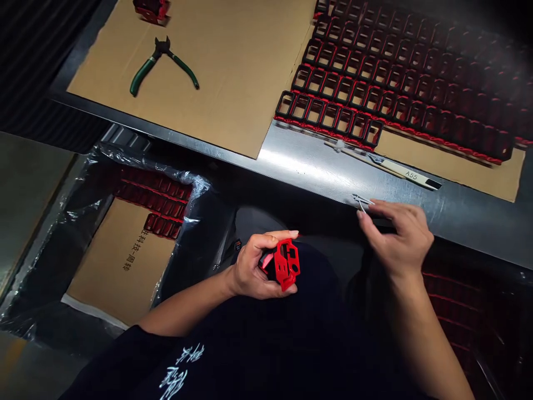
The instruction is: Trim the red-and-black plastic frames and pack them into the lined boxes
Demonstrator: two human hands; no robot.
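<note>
My left hand [256, 266] is wrapped round a red plastic part [286, 264] with cut-outs and some black on its inner side, in front of my body. Thumb and fingers grip it from opposite edges. To the right, by the table's front edge, my right hand [402, 230] pinches a thin pale, pointed piece [361, 201]; its exact kind is too small to make out. The two hands are apart. Beyond the right hand, a pale craft knife [406, 171] marked A55 lies on the metal table [287, 158].
Rows of red-and-black frames [350, 100] stand on cardboard at the right. Green-handled cutting pliers [160, 58] lie on a cardboard sheet [233, 72], with another red part [152, 10] behind. At lower left, a plastic-lined bin [45, 244] holds cardboard and red parts [164, 225].
</note>
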